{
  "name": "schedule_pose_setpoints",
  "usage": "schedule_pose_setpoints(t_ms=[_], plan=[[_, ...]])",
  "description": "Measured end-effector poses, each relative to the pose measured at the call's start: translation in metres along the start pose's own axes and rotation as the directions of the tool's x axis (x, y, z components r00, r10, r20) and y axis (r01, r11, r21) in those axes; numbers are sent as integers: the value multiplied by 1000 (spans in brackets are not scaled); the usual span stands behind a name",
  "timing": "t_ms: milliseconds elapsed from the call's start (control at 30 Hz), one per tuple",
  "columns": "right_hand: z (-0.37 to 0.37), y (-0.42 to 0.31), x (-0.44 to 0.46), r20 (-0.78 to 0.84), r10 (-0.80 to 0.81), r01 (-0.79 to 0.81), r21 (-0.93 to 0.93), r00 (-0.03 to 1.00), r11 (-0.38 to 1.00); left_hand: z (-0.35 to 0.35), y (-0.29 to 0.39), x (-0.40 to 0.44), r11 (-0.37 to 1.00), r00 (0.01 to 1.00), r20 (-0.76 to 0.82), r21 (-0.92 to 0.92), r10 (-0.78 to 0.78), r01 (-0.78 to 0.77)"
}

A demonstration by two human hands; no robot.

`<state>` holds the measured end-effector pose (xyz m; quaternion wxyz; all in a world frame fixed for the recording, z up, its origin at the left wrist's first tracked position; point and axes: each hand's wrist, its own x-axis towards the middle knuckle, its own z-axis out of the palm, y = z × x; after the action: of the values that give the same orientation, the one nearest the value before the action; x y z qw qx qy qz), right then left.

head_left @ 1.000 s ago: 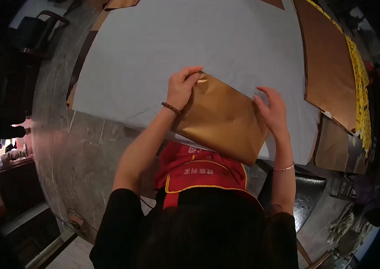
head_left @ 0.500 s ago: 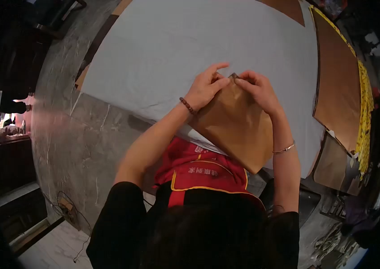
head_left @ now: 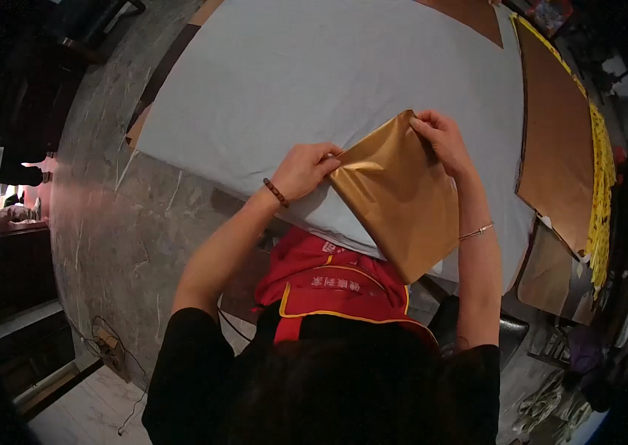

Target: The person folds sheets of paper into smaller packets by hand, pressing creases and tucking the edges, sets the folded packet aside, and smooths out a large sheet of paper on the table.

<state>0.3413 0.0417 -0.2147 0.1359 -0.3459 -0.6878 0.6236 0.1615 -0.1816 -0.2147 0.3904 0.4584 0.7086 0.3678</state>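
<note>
A shiny golden-brown sheet [head_left: 403, 200] is held up between my hands over the near edge of the grey-white cloth [head_left: 277, 89]. My left hand [head_left: 310, 172] pinches its left corner between thumb and fingers. At the sheet's top corner, my right hand [head_left: 444, 141] has a pinch grip too. The sheet's lower corner hangs down over the red apron [head_left: 336, 282]. Creases run across its upper part.
Brown sheets [head_left: 555, 133] lie at the table's right side, with a yellow fringed trim [head_left: 601, 193] along them. A black seat [head_left: 510, 334] stands below right. On the floor at lower left are a small box [head_left: 112, 352] and a cable.
My hands came together at the sheet's top corner, then moved apart. My left hand now grips lower left, my right hand the top corner, and the sheet is spread between them.
</note>
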Motion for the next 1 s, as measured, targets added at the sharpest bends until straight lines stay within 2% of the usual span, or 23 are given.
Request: schedule_pose_setpoints(t_ms=[33,67,100,133,167,233,267,367,400,467,500,533,567,600,633,733,767,800,867,933,1000], plan=[[2,7,3,-26,22,-22,-6,999,1000,1,-3,1,974,990,-85,204,114,-95],[2,14,6,-51,44,-44,-12,998,999,3,-5,1,974,990,-83,203,116,-97],[3,17,8,-54,46,-47,-12,998,999,6,-6,1,884,950,-163,434,267,-174],[5,20,10,-80,28,-32,-48,996,998,9,-6,2,736,883,-200,645,424,-208],[5,24,10,-106,10,-19,-85,994,996,13,-6,6,737,884,-195,642,424,-211],[8,15,5,-103,31,-34,-27,994,999,25,-2,17,554,709,-73,682,702,-478],[10,11,2,-97,46,-43,32,994,999,30,0,21,523,719,36,662,694,-537],[12,14,4,-139,12,-10,13,990,1000,47,1,31,444,693,140,674,707,-590],[13,15,3,-147,17,-15,16,989,1000,49,0,33,377,735,262,724,625,-578],[13,15,4,-149,-40,36,-28,988,999,50,-6,32,395,742,294,699,602,-597],[11,13,5,-98,42,-43,-5,994,999,50,-7,30,413,751,318,679,578,-606],[10,12,3,-101,48,-49,-3,994,999,51,-8,30,421,761,343,673,551,-608],[11,11,3,-78,53,-46,88,996,995,51,-8,30,423,760,346,670,550,-610],[13,9,2,-54,55,-44,178,997,983,51,-7,28,396,744,366,670,559,-628],[15,7,2,-55,57,-46,179,997,983,51,-6,28,369,727,386,670,568,-645],[17,4,1,-92,55,-37,188,994,981,54,-10,25,271,581,527,552,620,-789],[17,3,2,-102,60,-45,150,993,988,57,-12,24,159,506,559,553,657,-818],[16,3,3,-113,65,-53,111,991,992,59,-13,22,160,504,560,550,657,-820],[14,10,7,-106,53,-44,78,993,996,65,-15,16,264,440,643,356,627,-896],[14,8,7,-97,37,-33,43,995,999,67,-9,8,252,419,670,338,613,-907],[15,6,5,-96,71,-60,111,993,992,77,-9,2,228,331,699,240,634,-944]])
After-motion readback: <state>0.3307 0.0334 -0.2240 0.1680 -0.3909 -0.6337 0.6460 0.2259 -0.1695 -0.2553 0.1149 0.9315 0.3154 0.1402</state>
